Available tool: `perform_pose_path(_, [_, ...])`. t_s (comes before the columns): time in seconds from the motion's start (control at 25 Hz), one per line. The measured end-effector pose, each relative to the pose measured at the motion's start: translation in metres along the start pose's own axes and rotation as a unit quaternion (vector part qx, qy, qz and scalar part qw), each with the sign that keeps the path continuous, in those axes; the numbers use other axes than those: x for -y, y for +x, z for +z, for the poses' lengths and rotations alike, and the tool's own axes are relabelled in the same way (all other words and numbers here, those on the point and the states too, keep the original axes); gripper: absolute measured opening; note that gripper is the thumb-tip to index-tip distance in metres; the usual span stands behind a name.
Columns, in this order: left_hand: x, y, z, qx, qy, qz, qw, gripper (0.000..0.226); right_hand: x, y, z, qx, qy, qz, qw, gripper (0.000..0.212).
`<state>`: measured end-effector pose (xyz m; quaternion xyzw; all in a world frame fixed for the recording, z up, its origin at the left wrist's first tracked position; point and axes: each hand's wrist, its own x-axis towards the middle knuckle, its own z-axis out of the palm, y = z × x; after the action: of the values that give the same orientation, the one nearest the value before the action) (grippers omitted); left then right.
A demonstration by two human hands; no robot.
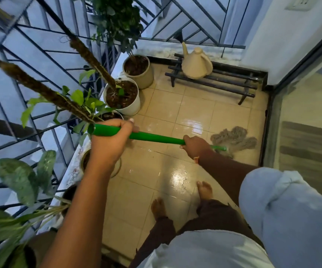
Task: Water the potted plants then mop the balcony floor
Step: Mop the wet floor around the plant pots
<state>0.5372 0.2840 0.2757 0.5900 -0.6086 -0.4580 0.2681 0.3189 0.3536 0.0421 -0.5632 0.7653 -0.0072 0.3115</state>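
**Mopping the balcony, both hands on the mop**

From the head camera, we hold the mop (156, 137) across the middle of the frame. Our left hand (109, 140) is wrapped tight around the top end of the green handle at centre left; our right hand (195, 146) is curled closed around it lower down, right of centre. The grey string head lies flat on the floor (175, 171) at centre right, just beside the door track.

We judge the watering done: the can (195, 64) rests on a black rack (224, 82) at the upper centre, and the pots (121, 97) along the left railing show dark soil. The tiles gleam wet, so mopping is well along.

The handle looks stiff and light, the soaked strings soft and heavy. Wide-spaced hands suit it. The wet tiles are likely slippery under our bare feet (204, 190).
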Motion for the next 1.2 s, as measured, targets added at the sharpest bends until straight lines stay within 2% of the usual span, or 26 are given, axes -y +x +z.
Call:
perform_pose_path(0.2, [0.018, 0.001, -0.114, -0.064, 0.025, 0.048, 0.996, 0.026, 0.140, 0.027, 0.024, 0.000, 0.052, -0.053, 0.997, 0.036])
perform_pose_path(0.32, [0.033, 0.001, -0.170, -0.111, 0.041, 0.043, 0.992, 0.024, 0.216, 0.042, 0.039, 0.013, 0.054, -0.077, 0.995, 0.038])
perform_pose_path(0.48, [0.058, 0.001, -0.221, -0.142, 0.059, 0.041, 0.987, 0.029, 0.292, 0.054, 0.057, 0.043, 0.081, -0.102, 0.991, 0.039])
perform_pose_path(0.6, [0.070, 0.009, -0.239, -0.140, 0.114, -0.002, 0.984, 0.043, 0.321, 0.058, 0.068, 0.050, 0.081, -0.116, 0.989, 0.035])
perform_pose_path(0.68, [0.067, 0.003, -0.239, -0.152, 0.086, 0.045, 0.984, 0.032, 0.326, 0.059, 0.068, 0.049, 0.078, -0.115, 0.989, 0.035])
perform_pose_path(0.84, [0.053, -0.002, -0.225, -0.109, 0.085, 0.129, 0.982, 0.034, 0.307, 0.055, 0.061, 0.048, 0.086, -0.100, 0.990, 0.040])
perform_pose_path(1.2, [0.040, 0.002, -0.160, -0.035, 0.009, 0.101, 0.994, 0.034, 0.201, 0.001, 0.051, -0.011, 0.079, -0.047, 0.996, 0.032])
